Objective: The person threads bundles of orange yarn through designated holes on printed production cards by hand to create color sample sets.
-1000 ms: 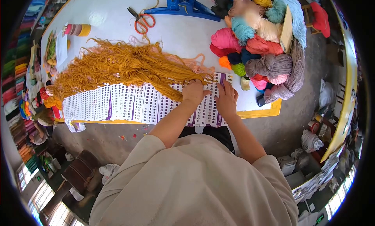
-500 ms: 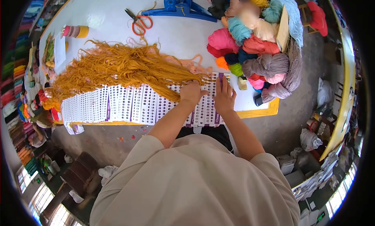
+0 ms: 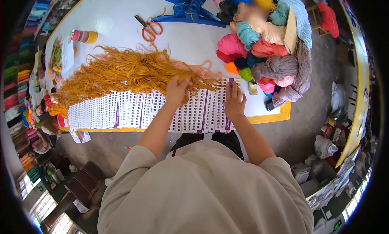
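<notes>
A long bundle of mustard-yellow yarn (image 3: 133, 68) lies across the upper part of overlapping white punched cards (image 3: 150, 110) with purple strips. My left hand (image 3: 177, 91) is at the bundle's right part, its fingers curled round some yellow strands. Flat on the rightmost cards rests my right hand (image 3: 234, 103), fingers spread, with nothing gripped. Pale pink yarn (image 3: 206, 67) shows from behind the yellow bundle.
Red-handled scissors (image 3: 151, 30) and a blue plastic stand (image 3: 188, 11) lie beyond the yarn. Coloured yarn balls (image 3: 267, 47) are heaped at the right. Thread spools (image 3: 84, 36) sit at the left, near the white table's (image 3: 111, 19) far side.
My left hand has moved left from the right end of the yarn and cards onto the yarn bundle, whose strands have shifted. My right hand has stayed on the cards.
</notes>
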A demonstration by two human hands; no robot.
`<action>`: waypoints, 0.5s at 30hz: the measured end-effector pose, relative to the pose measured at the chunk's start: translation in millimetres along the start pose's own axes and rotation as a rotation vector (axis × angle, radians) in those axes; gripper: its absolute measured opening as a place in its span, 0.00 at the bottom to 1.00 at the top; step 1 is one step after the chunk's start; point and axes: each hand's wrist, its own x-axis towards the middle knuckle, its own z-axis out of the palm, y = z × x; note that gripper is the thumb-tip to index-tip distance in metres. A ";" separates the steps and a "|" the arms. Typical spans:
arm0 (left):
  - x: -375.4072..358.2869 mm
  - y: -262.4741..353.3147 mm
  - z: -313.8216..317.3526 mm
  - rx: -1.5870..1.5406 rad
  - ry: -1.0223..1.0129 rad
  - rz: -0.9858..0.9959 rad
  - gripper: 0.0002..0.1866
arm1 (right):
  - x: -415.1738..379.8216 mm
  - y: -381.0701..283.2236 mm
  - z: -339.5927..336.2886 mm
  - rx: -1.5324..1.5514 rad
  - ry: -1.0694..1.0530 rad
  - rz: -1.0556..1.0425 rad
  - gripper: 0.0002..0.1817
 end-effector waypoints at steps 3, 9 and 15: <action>-11.6 28.1 -24.6 -0.053 0.092 -0.035 0.10 | -0.2 -0.2 -0.4 0.002 0.006 -0.003 0.46; -44.4 13.7 -66.9 0.209 -0.012 -0.163 0.10 | -1.4 -1.0 -3.2 0.026 -0.014 0.003 0.46; -68.9 -37.8 -54.2 0.220 -0.161 -0.252 0.11 | 1.1 -2.5 0.4 0.008 -0.021 0.015 0.46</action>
